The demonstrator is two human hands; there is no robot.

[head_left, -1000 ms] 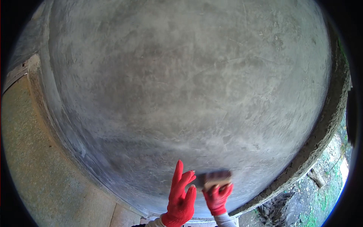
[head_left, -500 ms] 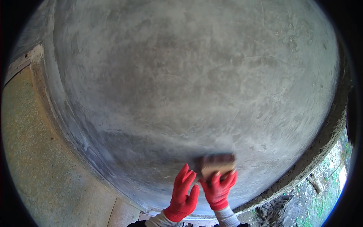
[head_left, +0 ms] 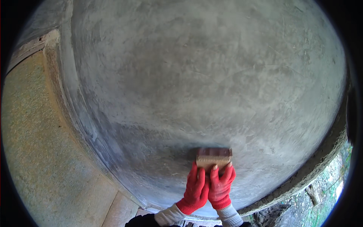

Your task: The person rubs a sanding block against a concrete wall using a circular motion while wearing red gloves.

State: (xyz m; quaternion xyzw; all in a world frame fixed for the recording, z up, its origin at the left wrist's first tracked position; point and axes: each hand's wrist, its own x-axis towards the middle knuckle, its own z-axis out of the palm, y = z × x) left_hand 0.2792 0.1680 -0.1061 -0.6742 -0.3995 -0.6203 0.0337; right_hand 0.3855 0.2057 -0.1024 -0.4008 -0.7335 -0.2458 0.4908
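Both red-gloved hands, left hand and right hand, press together on a brown block low against the grey plastered wall. A yellowish wall adjoins at left; rubble and greenery lie lower right.

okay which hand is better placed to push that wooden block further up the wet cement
Right, probably. The right red-gloved hand has its fingertips on the brown rectangular wooden block against the grey cement surface; the left red-gloved hand sits below its corner.

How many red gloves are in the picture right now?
2. The left hand and the right hand each wear one, side by side at the bottom centre, both pressed on the wooden block against the grey plastered wall. None seem hidden.
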